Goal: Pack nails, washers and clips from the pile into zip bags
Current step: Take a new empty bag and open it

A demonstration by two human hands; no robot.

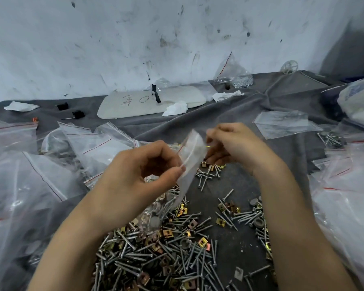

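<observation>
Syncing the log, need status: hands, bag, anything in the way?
Left hand pinching zip bag at its side. Right hand pinching its top edge. Bag part-filled, held over the pile. Nothing between the hands.

A small clear bag (192, 156) with a red line near its mouth hangs tilted between the hands, pinched at its side by the left hand (139, 175), its top edge at the right hand (231, 148). Its lower end, under the left hand, holds nails and a washer. Below both hands, between the forearms, lies the pile (166, 255): silvery nails (135, 255), brass-coloured clips (202, 242), dark round washers (253, 201). Filled bags (40, 185) are heaped left of the left hand.
</observation>
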